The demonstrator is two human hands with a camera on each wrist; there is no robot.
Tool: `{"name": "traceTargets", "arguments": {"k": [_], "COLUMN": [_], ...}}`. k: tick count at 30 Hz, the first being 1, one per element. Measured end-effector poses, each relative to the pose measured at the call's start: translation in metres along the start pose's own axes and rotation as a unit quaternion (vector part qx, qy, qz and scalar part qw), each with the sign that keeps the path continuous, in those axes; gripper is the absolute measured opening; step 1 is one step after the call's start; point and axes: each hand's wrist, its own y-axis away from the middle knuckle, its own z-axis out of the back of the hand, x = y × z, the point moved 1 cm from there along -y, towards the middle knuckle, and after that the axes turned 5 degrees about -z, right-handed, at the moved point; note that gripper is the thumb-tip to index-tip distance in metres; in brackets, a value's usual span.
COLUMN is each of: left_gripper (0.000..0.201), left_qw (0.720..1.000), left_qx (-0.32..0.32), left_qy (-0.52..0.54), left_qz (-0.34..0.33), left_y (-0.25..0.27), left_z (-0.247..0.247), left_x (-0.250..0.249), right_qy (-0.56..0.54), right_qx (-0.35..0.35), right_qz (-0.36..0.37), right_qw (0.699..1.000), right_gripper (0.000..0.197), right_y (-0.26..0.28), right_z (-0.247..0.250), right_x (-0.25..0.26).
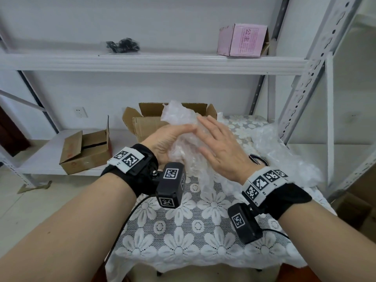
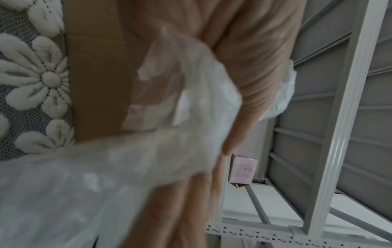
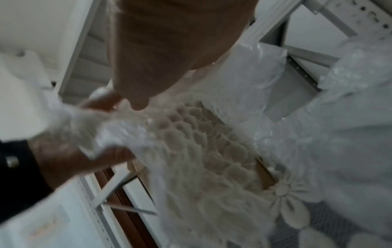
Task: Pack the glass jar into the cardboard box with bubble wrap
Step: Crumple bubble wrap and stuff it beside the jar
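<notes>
Above the table I hold a bundle of bubble wrap [image 1: 179,121]. The glass jar cannot be made out through the crumpled layers. My left hand [image 1: 168,139] grips the bundle from the left, thumb stretched along its front. My right hand [image 1: 215,143] lies flat against the right side with straight, spread fingers. A loose tail of the wrap hangs to the tablecloth. The open cardboard box [image 1: 150,121] stands just behind the bundle, flaps up. In the right wrist view the bubble wrap [image 3: 201,151] fills the middle, with my left hand [image 3: 74,151] holding it.
A second heap of bubble wrap [image 1: 284,151] lies at the table's right, with black scissors [image 1: 257,159] beside it. The floral lace tablecloth [image 1: 183,231] covers the small table. A smaller cardboard box [image 1: 87,151] sits on the low shelf, and a pink box [image 1: 242,40] on the upper shelf.
</notes>
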Motion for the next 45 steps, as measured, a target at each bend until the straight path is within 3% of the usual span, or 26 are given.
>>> {"name": "traceTargets", "arguments": {"k": [3, 5, 7, 11, 16, 19, 21, 23, 25, 27, 30, 34, 39, 42, 45], "left_gripper": [0.040, 0.040, 0.041, 0.037, 0.034, 0.067, 0.074, 0.074, 0.051, 0.036, 0.033, 0.046, 0.043, 0.063, 0.072], "left_qw": [0.999, 0.998, 0.995, 0.988, 0.989, 0.991, 0.982, 0.983, 0.986, 0.990, 0.990, 0.972, 0.970, 0.964, 0.972], "left_qx": [-0.021, -0.020, -0.004, 0.049, 0.076, 0.105, 0.137, 0.150, 0.144, 0.079, -0.005, 0.025, 0.108, 0.137, 0.125], "left_qy": [-0.033, -0.056, -0.094, -0.129, -0.078, 0.026, 0.105, 0.073, -0.043, -0.091, -0.108, -0.196, -0.150, -0.144, -0.116], "left_qz": [0.007, 0.001, -0.019, -0.072, -0.098, -0.080, -0.080, -0.072, -0.068, -0.072, -0.095, -0.130, -0.156, -0.174, -0.161], "left_y": [-0.001, -0.003, -0.003, -0.001, -0.001, -0.004, -0.003, -0.001, -0.003, -0.008, -0.012, -0.018, -0.015, -0.013, -0.014], "left_z": [0.008, 0.016, 0.020, 0.018, 0.014, 0.018, 0.020, 0.019, 0.011, 0.003, -0.009, -0.019, -0.028, -0.035, -0.037], "left_x": [0.004, 0.005, 0.004, -0.006, -0.013, -0.008, -0.004, -0.001, 0.002, 0.004, 0.008, 0.014, 0.015, 0.014, 0.013], "right_qy": [-0.200, -0.307, -0.300, -0.299, -0.329, -0.411, -0.468, -0.506, -0.516, -0.494, -0.393, -0.262, -0.141, -0.111, -0.094], "right_qx": [-0.033, -0.010, 0.017, 0.035, 0.021, -0.042, -0.084, -0.112, -0.128, -0.144, -0.194, -0.232, -0.237, -0.230, -0.190], "right_qz": [-0.082, -0.164, -0.194, -0.202, -0.232, -0.248, -0.266, -0.273, -0.274, -0.282, -0.292, -0.274, -0.236, -0.220, -0.210], "right_qw": [0.976, 0.937, 0.934, 0.932, 0.915, 0.876, 0.838, 0.811, 0.801, 0.810, 0.850, 0.896, 0.932, 0.941, 0.954], "right_gripper": [0.061, 0.084, 0.097, 0.102, 0.066, 0.054, 0.041, 0.034, 0.033, 0.037, 0.043, 0.049, 0.060, 0.064, 0.076], "right_y": [-0.002, -0.004, -0.005, -0.006, -0.007, -0.009, -0.010, -0.011, -0.013, -0.015, -0.018, -0.018, -0.017, -0.017, -0.017], "right_z": [0.011, 0.017, 0.023, 0.030, 0.027, 0.033, 0.038, 0.040, 0.039, 0.037, 0.033, 0.034, 0.026, 0.016, 0.004], "right_x": [0.001, -0.004, -0.006, -0.004, -0.005, -0.010, -0.015, -0.018, -0.017, -0.013, -0.007, 0.005, 0.016, 0.022, 0.032]}}
